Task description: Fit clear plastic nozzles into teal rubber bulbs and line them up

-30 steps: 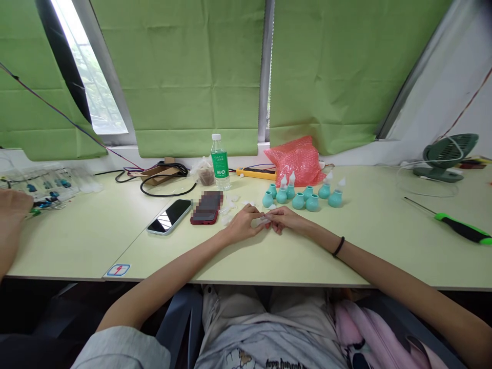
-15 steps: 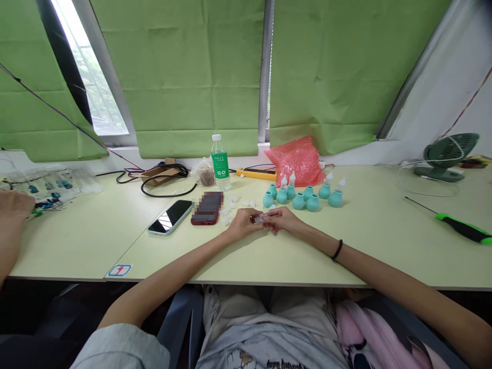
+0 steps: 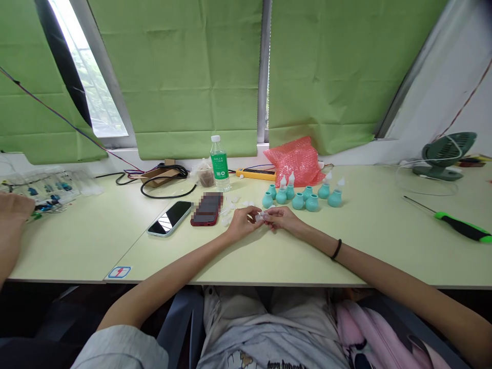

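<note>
I sit at a pale green table (image 3: 376,241) under green blinds (image 3: 184,77), a window (image 3: 88,77) showing at the left. On the table lie a phone (image 3: 169,218), a water bottle (image 3: 219,164), a pink bag (image 3: 295,160), teal bulbs (image 3: 303,197), a fan (image 3: 446,154) and a screwdriver (image 3: 457,228). Another person's hand (image 3: 13,212) rests at the far left edge.

My left hand (image 3: 242,223) and right hand (image 3: 282,219) meet just before the bulbs, fingers curled, pinching a small clear piece (image 3: 262,217) between their tips. Since half a second ago my hands have stayed joined on it; the piece looks turned a little, though it is too small to tell.
</note>
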Tool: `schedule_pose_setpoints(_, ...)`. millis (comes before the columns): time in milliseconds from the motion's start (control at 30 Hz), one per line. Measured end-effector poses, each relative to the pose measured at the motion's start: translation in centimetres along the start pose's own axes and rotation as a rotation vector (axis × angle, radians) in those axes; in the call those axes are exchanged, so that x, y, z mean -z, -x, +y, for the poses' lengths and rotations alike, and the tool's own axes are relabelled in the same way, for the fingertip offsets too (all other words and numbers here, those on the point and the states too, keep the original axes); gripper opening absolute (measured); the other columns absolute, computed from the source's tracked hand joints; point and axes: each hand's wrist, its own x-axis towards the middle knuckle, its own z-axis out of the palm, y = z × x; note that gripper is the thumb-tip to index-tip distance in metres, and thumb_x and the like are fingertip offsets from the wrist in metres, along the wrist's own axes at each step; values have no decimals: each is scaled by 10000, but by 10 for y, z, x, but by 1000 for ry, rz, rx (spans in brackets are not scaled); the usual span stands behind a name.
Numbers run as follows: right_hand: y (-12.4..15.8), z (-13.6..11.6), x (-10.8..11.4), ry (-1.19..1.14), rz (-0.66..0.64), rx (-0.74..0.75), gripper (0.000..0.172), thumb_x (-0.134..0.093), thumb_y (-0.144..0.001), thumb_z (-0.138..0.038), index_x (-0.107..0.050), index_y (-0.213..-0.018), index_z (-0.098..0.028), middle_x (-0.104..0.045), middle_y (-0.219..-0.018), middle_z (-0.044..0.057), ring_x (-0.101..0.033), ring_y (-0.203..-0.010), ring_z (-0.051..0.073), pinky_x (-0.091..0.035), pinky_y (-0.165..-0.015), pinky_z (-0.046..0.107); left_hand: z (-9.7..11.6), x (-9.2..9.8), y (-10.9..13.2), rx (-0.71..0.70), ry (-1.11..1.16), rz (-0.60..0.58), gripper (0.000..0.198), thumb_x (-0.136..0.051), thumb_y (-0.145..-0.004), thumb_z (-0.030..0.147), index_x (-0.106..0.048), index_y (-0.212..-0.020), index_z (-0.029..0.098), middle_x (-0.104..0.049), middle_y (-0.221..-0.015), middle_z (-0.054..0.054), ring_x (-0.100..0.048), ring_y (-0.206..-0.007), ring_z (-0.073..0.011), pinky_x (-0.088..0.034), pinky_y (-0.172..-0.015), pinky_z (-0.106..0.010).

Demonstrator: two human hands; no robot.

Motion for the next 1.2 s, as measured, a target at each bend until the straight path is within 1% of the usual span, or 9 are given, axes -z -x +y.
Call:
schedule_pose_setpoints(267,4,-6,-4,17,-2,24,342,-643,-577,-350,-595,-819,-115,-545,-594,2,-474,-467,55,-415,-429,196,4,3,2,-132,-90,5,239,-526,-655,248,-586,-838,105,-616,-740,-53,-536,-614,-94,-455,-570,-197)
schedule_pose_setpoints(433,5,-8,-6,29,-2,35,314,-636,-585,-351,-587,-781,-110,-550,-587,5,-472,-469,58,-414,-427,196,5,2,1,-107,-69,9,308,-536,-628,221,-573,-915,115,-615,-733,-36,-537,-607,-85,-456,-544,-177)
schedule_pose_setpoints(667,2,-3,-5,127,1,94,336,-596,-614,-389,-572,-825,-128,-550,-570,3,-484,-484,83,-437,-451,232,7,4,0,-48,36,-58,247,-521,-668,259,-609,-838,103,-626,-741,-49,-549,-617,-101,-467,-555,-192)
schedule_pose_setpoints(767,-2,-7,0,326,64,220,311,-531,-676,-396,-545,-857,-143,-569,-634,24,-521,-544,114,-458,-522,274,7,4,-2,-8,60,1,346,-525,-676,288,-561,-978,122,-616,-841,-64,-551,-659,-106,-486,-576,-209)
schedule_pose_setpoints(833,-4,-15,5,570,182,404,285,-479,-723,-375,-523,-900,-156,-577,-738,49,-542,-666,148,-459,-613,306,6,6,-3,14,56,75,472,-545,-663,308,-474,-1098,138,-594,-911,-73,-547,-703,-111,-495,-600,-223)
schedule_pose_setpoints(900,-6,-25,12,863,280,602,260,-432,-761,-339,-499,-941,-163,-556,-890,80,-512,-849,191,-428,-729,347,4,8,-4,29,44,115,547,-548,-661,312,-401,-1162,149,-576,-951,-77,-538,-743,-114,-499,-620,-230)
schedule_pose_setpoints(967,-10,-32,17,1119,283,718,241,-398,-785,-298,-481,-964,-160,-497,-1036,105,-439,-989,218,-370,-823,381,2,10,-5,43,20,121,513,-524,-680,289,-403,-1159,151,-573,-951,-76,-532,-751,-112,-500,-620,-228)
schedule_pose_setpoints(1067,-20,-36,21,1342,225,726,228,-375,-797,-261,-470,-973,-151,-417,-1135,125,-392,-1049,233,-331,-859,397,0,9,-5,40,-14,115,387,-484,-697,232,-486,-1073,139,-578,-933,-69,-528,-733,-105,-500,-609,-218)
schedule_pose_setpoints(1200,-38,-31,22,1409,94,592,203,-386,-790,-248,-489,-938,-155,-480,-1004,110,-469,-940,218,-391,-775,361,-3,7,-6,28,-27,106,297,-463,-691,190,-548,-970,134,-582,-928,-61,-527,-730,-103,-499,-602,-209)
